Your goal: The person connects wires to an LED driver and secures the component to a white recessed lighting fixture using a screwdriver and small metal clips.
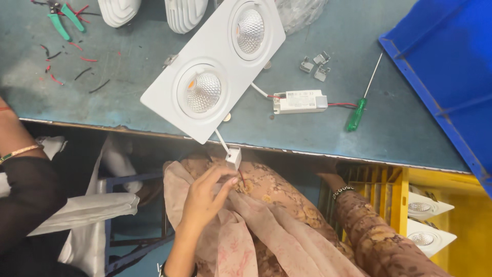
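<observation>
Our left hand [205, 197] sits below the bench [128, 66] near edge, over our lap; fingers curled together, thumb and fingertips pinching at the small white connector [233, 156] hanging on a white lead off the bench edge. Our right hand is hidden under the bench near the yellow crate [394, 197]; only the forearm and bracelet show, so we can't tell its fingers.

The twin downlight [215, 66] lies face up and diagonal mid-bench, one corner overhanging the near edge. The driver [300, 101] is just right of it, wired in; the green screwdriver [359, 110] is further right, with metal clips [315, 65] behind. The blue bin [446, 66] fills the right corner. Cutters [64, 18] and wire scraps sit far left. Another person's arm [20, 169] is at the left edge.
</observation>
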